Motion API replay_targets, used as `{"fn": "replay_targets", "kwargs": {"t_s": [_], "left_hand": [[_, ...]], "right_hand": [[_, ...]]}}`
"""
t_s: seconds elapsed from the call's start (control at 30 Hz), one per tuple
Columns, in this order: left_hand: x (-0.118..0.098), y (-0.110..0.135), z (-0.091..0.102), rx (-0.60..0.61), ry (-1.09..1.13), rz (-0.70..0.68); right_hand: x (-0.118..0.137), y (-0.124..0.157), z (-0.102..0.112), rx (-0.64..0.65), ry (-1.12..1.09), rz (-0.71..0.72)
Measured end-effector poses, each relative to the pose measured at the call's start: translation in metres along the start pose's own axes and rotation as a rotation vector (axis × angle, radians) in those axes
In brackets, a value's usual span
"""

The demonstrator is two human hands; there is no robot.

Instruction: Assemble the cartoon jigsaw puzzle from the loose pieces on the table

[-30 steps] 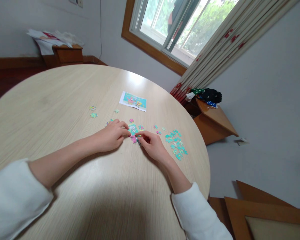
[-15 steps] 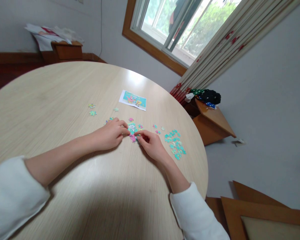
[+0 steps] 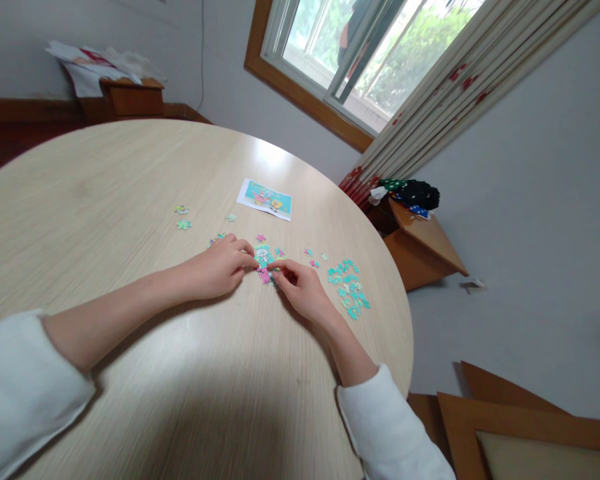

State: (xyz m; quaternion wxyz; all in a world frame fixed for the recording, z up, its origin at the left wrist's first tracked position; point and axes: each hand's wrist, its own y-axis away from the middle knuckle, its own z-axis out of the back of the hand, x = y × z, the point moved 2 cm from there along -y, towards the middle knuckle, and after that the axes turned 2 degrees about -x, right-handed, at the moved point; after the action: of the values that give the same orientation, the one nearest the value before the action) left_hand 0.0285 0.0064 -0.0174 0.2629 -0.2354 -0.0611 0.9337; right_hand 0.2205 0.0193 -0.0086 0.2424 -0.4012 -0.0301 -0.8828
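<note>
Head view: both forearms extend forward over the pale surface and converge on a partly joined puzzle, which lies flat between the hands. Left hand: palm down, fingers bent, tips at the puzzle's left edge. Right hand: turned inward, thumb and index finger drawn close together at the right edge. Whether either grips a piece cannot be told; a printed picture lies beyond

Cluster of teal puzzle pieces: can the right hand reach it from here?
Likely yes: the cluster lies beside the right hand, with bare tabletop between, though the fingertips are at other pieces.
</note>
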Motion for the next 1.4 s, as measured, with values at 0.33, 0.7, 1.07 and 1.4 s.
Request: {"fn": "replay_targets", "kwargs": {"t_s": [0.33,0.7,1.07,1.4], "left_hand": [[0.0008,-0.0003,-0.0007,0.000,0.009,0.010],[0.0028,0.0002,-0.0022,-0.032,0.038,-0.001],[0.0030,0.0004,-0.0024,-0.028,0.043,0.008],[0.0038,-0.0004,-0.0033,-0.018,0.016,0.006]], "right_hand": [[0.0005,-0.0002,0.0000,-0.002,0.002,0.008],[-0.0009,0.0005,-0.0002,0.001,-0.010,-0.011],[0.0003,0.0001,0.0004,0.005,-0.014,-0.010],[0.0001,0.0002,0.0001,0.012,-0.025,-0.021]]}}
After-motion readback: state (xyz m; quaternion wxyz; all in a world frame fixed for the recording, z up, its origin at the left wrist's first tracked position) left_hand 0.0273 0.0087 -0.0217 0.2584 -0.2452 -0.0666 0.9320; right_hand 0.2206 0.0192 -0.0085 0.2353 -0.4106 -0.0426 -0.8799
